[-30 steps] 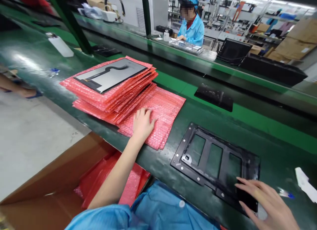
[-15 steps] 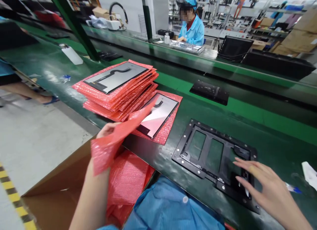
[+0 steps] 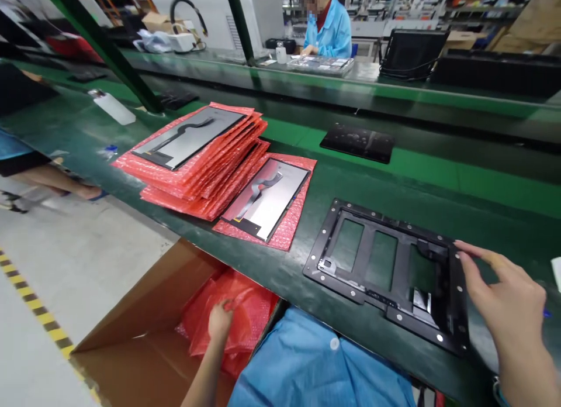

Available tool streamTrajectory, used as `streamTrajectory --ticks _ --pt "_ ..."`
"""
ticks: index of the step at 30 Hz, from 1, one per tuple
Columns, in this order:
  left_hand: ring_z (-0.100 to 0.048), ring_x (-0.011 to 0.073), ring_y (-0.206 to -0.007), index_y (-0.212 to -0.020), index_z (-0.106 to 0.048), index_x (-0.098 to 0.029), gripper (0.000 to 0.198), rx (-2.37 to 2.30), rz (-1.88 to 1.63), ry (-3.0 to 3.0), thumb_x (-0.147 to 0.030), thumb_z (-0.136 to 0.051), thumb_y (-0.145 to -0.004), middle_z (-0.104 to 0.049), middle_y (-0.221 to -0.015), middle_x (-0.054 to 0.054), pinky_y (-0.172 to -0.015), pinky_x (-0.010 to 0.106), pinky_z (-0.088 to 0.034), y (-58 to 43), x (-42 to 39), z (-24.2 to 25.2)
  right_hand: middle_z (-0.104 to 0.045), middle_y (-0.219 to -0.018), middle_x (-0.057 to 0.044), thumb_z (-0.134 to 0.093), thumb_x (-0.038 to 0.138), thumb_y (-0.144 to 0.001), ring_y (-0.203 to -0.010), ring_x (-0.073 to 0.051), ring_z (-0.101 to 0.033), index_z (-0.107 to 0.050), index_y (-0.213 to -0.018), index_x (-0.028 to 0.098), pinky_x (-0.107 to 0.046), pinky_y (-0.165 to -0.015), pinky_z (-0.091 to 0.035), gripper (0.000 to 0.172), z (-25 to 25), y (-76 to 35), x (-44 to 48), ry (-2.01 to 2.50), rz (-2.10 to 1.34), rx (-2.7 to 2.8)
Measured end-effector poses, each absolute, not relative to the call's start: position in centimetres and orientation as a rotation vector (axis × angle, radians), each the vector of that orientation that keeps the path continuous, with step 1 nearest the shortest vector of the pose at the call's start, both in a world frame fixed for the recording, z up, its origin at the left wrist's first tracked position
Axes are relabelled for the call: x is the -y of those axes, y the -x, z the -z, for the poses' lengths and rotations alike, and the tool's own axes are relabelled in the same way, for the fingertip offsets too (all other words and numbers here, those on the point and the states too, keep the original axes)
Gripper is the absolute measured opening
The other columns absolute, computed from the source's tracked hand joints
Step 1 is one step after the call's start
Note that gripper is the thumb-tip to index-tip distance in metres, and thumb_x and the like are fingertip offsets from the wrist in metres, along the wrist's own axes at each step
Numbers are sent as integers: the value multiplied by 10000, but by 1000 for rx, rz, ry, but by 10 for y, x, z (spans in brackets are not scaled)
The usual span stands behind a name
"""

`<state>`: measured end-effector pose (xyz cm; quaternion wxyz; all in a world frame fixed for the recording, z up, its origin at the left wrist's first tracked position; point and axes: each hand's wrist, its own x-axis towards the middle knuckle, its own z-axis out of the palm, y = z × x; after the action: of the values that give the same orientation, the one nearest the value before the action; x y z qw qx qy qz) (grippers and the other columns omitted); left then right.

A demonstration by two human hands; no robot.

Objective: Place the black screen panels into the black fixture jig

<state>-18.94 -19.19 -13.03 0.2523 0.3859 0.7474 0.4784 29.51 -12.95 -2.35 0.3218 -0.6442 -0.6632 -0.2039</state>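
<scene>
My left hand (image 3: 220, 320) is low over an open cardboard box, at the red bubble-wrap bags (image 3: 252, 304) inside. Its fingers are loosely curled with a small gap at the thumb, and no bag shows clearly gripped. My right hand (image 3: 504, 284) has thumb and fingertips on the right edge of a black frame fixture (image 3: 379, 266), which lies on the green bench. Left of the fixture, an LCD panel (image 3: 274, 199) with a grey ribbon cable lies uncovered on a red bubble-wrap bag (image 3: 294, 226).
A stack of red bubble-wrap bags (image 3: 205, 188) carries another LCD panel (image 3: 193, 132) on top. The cardboard box (image 3: 127, 319) stands below the bench edge. A dark glass panel (image 3: 359, 142) lies behind the fixture. A white bottle (image 3: 113, 107) lies at left. A co-worker (image 3: 328, 30) sits across the line.
My left hand has lowered the red bubble-wrap sheet from over the LCD panel into the box. My right hand has moved from above the fixture's opening to its right edge.
</scene>
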Motion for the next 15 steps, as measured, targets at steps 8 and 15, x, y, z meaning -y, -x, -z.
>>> streamTrajectory --ticks 8,15 --pt "-551 309 -1142 -1076 -600 -193 309 -2470 -1742 -1332 -342 -564 -808 -582 -1088 109 -1079 482 -400 189 106 68 -742 -787 -61 -467 425 -910 -640 -227 -650 -752 -936 212 -323 -505 -367 357 25 -299 131 1882 444 1611" --pt "-549 359 -1209 -1201 -618 -108 394 -2480 -591 -1986 -320 -452 -912 -627 -1241 222 -1018 486 -426 140 11 17 -679 -643 -49 -476 456 -829 -411 -182 -437 -769 -891 218 -320 -486 -335 383 25 -299 129 1971 289 1472"
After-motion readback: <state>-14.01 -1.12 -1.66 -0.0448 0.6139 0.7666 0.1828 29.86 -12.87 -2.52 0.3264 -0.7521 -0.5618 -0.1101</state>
